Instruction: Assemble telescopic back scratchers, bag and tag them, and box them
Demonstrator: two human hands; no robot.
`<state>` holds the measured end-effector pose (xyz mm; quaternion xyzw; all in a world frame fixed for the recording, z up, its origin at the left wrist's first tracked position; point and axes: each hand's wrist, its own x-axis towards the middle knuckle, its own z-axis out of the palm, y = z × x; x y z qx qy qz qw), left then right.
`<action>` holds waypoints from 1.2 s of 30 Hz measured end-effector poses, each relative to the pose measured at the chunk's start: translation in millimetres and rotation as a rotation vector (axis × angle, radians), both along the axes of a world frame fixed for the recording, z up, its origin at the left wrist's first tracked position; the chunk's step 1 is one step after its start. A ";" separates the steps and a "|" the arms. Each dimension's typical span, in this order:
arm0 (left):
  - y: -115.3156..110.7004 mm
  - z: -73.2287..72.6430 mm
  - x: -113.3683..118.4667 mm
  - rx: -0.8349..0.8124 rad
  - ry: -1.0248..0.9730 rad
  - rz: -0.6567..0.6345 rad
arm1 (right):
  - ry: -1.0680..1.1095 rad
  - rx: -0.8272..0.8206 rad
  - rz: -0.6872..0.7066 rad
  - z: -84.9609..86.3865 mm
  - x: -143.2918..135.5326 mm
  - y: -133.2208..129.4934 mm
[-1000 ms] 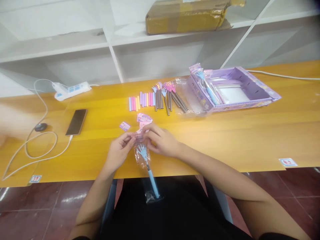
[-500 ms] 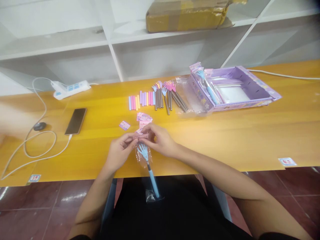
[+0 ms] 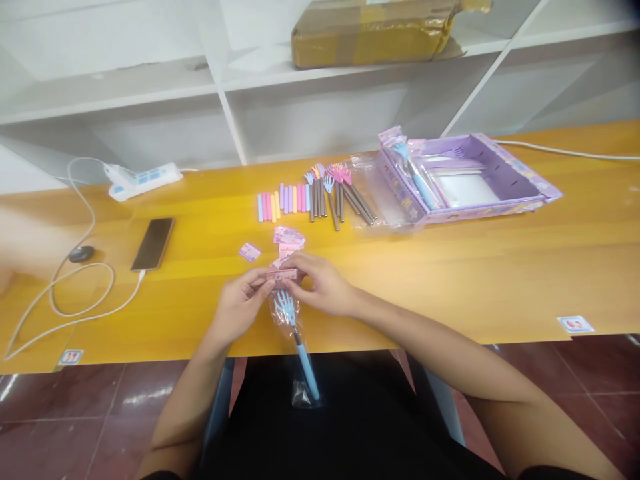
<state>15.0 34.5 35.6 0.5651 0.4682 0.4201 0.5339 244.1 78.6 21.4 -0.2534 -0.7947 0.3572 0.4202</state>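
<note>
Both hands pinch a small pink header card (image 3: pixel 281 275) at the top of a clear plastic bag. My left hand (image 3: pixel 243 299) grips the card's left end, and my right hand (image 3: pixel 323 283) has its right end. Inside the bag lies a light-blue back scratcher (image 3: pixel 307 371) with a hand-shaped head, its handle hanging past the table edge over my lap. Just beyond my fingers are several loose pink cards (image 3: pixel 289 236), and one more card (image 3: pixel 249 251) lies to their left.
Coloured handle sleeves (image 3: pixel 284 200) and metal-stemmed scratcher heads (image 3: pixel 341 190) lie farther back. A purple box (image 3: pixel 475 177) holds a bagged scratcher at right. A phone (image 3: pixel 153 244), cables and a power strip (image 3: pixel 145 181) are at left; a taped carton (image 3: pixel 373 33) sits on the shelf.
The header card has tipped so more of its printed face shows. Both hands keep their hold, and the bagged back scratcher has shifted slightly.
</note>
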 end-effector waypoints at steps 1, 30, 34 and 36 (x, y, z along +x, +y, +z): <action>0.2 0.5 -0.5 -0.001 0.006 -0.003 | -0.008 -0.006 0.009 0.9 0.7 0.0; -15.5 12.3 -11.0 0.021 0.041 -0.032 | -0.148 -0.641 0.051 -11.6 18.6 -115.0; -16.8 20.4 -8.4 0.047 0.012 -0.075 | -0.112 -0.557 0.001 4.2 44.2 -98.6; -15.4 21.9 -4.0 0.039 -0.040 -0.121 | -0.093 -0.511 -0.109 19.8 72.0 -74.6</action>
